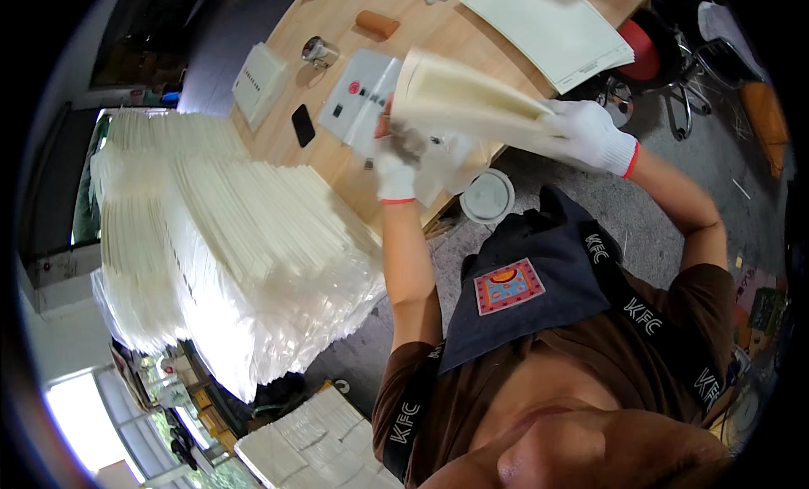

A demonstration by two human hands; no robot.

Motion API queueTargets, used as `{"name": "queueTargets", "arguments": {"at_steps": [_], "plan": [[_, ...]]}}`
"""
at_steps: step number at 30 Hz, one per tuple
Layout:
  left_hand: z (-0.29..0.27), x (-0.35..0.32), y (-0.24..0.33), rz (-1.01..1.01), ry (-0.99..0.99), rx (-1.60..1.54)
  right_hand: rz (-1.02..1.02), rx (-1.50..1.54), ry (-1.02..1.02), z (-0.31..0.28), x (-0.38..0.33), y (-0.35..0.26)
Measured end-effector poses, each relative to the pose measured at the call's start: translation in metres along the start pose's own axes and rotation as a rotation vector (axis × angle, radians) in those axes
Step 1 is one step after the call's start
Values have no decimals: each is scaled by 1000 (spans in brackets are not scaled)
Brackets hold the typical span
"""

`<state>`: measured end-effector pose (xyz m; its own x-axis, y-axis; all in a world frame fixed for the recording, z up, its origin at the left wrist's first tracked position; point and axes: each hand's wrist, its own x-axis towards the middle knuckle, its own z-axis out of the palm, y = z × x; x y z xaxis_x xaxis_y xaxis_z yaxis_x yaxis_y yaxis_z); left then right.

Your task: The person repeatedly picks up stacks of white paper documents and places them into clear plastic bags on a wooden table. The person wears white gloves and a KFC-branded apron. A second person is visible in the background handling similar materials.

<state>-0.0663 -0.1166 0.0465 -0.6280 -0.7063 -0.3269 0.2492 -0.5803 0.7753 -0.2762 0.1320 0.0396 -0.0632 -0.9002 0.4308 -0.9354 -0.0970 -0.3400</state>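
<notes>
My right hand (595,137), in a white knit glove with a red cuff, is closed on the right end of a curled sheaf of cream paper sheets (472,97). The sheaf bows up above the table's near edge. My left hand (395,176), gloved too, is at the sheaf's left end; motion blurs its fingers and a dark grey patch there. Whether it grips the sheets cannot be made out. Below the sheaf lies a clear plastic sheet or bag (364,86) with a red round mark and small dark squares.
Tall stacks of cream sheets (244,211), partly wrapped in clear plastic, stand left of the wooden table (282,85). On it are a black phone (303,125), a white box (259,85), a shiny can (319,53), a brown roll (377,24) and a flat paper stack (552,30). A white bucket (488,196) stands below.
</notes>
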Motion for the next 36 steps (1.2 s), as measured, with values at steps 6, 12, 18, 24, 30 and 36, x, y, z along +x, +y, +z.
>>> {"name": "queueTargets", "arguments": {"at_steps": [6,12,18,24,30,36], "plan": [[4,-49,27,622,-113,930,-159,-425,-226,26,49,-25],[4,-111,-68,922,52,1244,205,548,-435,40,82,-26],[19,-84,-53,807,-259,1336,-233,42,-209,127,82,26],[81,-48,-75,787,-402,1380,146,-86,373,184,83,-9],[-9,-55,-105,468,-84,1154,90,61,73,109,-1,-65],[-84,-95,-148,887,-108,1610,528,-322,-450,117,21,-8]]}}
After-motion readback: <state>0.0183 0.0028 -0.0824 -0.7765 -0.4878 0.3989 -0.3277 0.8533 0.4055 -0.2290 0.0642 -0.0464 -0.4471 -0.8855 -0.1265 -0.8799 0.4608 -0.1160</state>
